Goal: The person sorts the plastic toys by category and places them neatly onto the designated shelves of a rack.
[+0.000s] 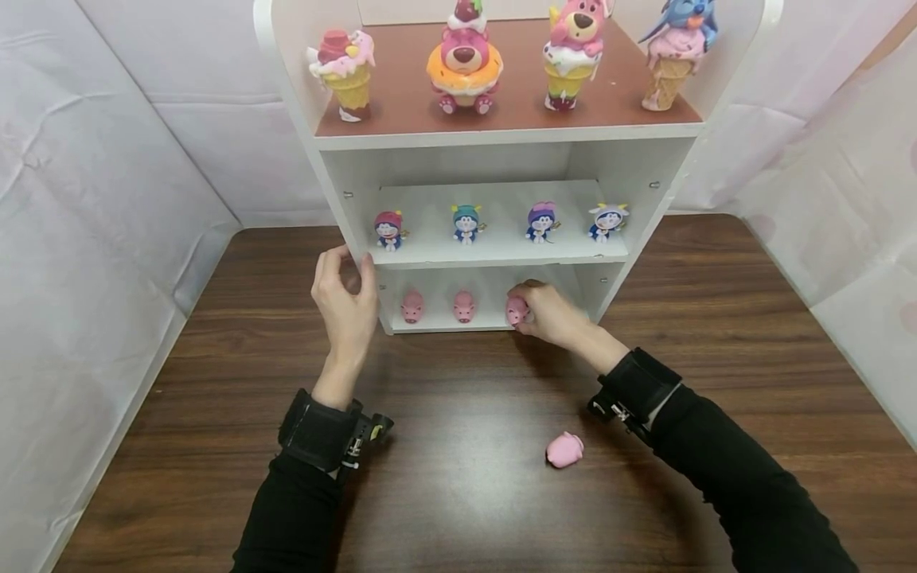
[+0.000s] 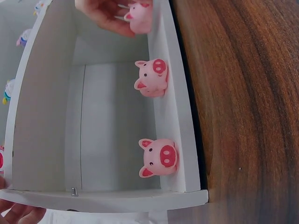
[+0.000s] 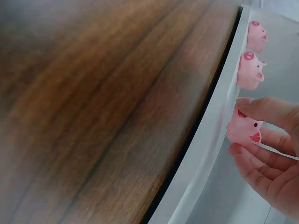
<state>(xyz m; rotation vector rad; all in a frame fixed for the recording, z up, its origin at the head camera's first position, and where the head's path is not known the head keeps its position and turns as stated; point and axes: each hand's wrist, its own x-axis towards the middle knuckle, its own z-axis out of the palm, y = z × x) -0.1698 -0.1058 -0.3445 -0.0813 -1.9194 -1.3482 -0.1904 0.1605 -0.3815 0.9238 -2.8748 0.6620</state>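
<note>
My right hand [image 1: 548,312] pinches a pink pig figurine [image 3: 244,129] between thumb and fingers, at the front of the white shelf unit's bottom shelf [image 1: 437,327]. The right wrist view shows the thumb over its snout. To its left sit two similar pigs, a middle pig [image 1: 464,306] and a left pig [image 1: 411,306], both facing out. My left hand [image 1: 347,306] holds the front edge of the unit's left side panel [image 2: 107,201], thumb on the edge and fingers along the outside. Another pink pig [image 1: 564,450] lies on the wooden table in front of the unit.
On the middle shelf [image 1: 494,253] stand several small figurines in blue with coloured hats. The brown top shelf [image 1: 401,79] carries several larger ice-cream-style figures. White sheeting [image 1: 86,239] hangs around the dark wooden table [image 1: 444,493].
</note>
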